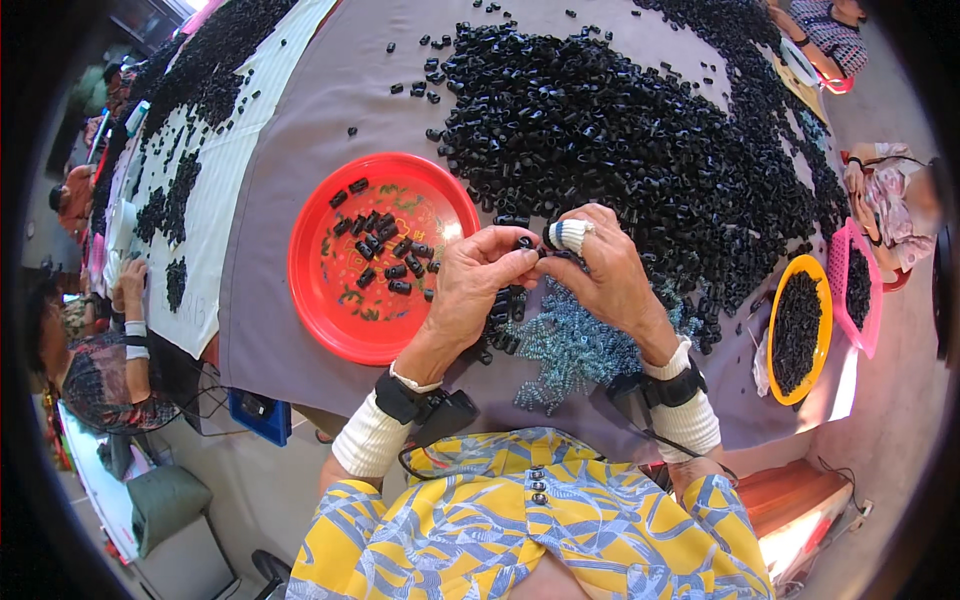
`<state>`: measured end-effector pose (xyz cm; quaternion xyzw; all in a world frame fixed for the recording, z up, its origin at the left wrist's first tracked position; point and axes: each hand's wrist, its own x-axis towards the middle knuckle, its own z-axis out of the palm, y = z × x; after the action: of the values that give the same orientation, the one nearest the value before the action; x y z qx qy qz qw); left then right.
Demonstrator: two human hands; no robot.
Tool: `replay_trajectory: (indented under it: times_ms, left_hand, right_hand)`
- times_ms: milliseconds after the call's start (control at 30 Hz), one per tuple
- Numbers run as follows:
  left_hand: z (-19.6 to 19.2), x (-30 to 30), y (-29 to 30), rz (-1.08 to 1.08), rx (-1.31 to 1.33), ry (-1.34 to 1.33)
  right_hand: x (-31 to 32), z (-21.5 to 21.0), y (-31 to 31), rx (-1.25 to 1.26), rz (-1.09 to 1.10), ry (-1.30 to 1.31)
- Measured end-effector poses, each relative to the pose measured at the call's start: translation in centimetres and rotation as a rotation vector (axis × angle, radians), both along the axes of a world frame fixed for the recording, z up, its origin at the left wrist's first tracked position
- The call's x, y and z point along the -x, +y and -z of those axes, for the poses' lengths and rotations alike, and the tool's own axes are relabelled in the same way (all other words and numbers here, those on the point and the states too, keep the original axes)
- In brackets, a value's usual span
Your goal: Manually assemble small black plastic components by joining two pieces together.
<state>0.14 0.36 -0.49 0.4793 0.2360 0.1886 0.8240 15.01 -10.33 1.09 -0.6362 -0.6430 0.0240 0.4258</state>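
My left hand (470, 285) pinches a small black plastic piece (524, 243) between thumb and fingertips. Pressed up against it, my right hand (610, 275) has its thumb and fingers closed at the same spot; a white cloth finger cover (570, 235) sits on one of its fingers. What the right fingertips grip is too small to make out. Below the hands lies a pile of small bluish metal springs (560, 360). Beyond them spreads a large heap of small black plastic pieces (600, 120). Several joined-looking black pieces lie in a round red tray (305, 290) to the left.
A yellow oval basin (822, 300) and a pink basket (868, 325), both holding black parts, stand at the right edge. Other people work at the right and along a left-hand table (200, 300). A blue bin (258, 418) stands below the grey tablecloth (260, 250).
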Motion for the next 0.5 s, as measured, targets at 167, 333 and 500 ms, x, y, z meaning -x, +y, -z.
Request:
replay_trajectory:
  times_ms: [167, 333, 500]
  left_hand:
    - [0.2, -0.3, -0.2, -0.025, -0.093, -0.007]
    - [-0.4, -0.4, -0.5, -0.052, -0.098, -0.003]
    - [-0.2, -0.4, -0.6, -0.085, -0.095, 0.0]
  right_hand:
    - [-0.1, -0.3, -0.1, 0.054, 0.007, 0.043]
    - [-0.3, -0.7, -0.2, 0.107, -0.01, 0.005]
    - [-0.6, -1.8, -0.3, 0.012, 0.021, 0.039]
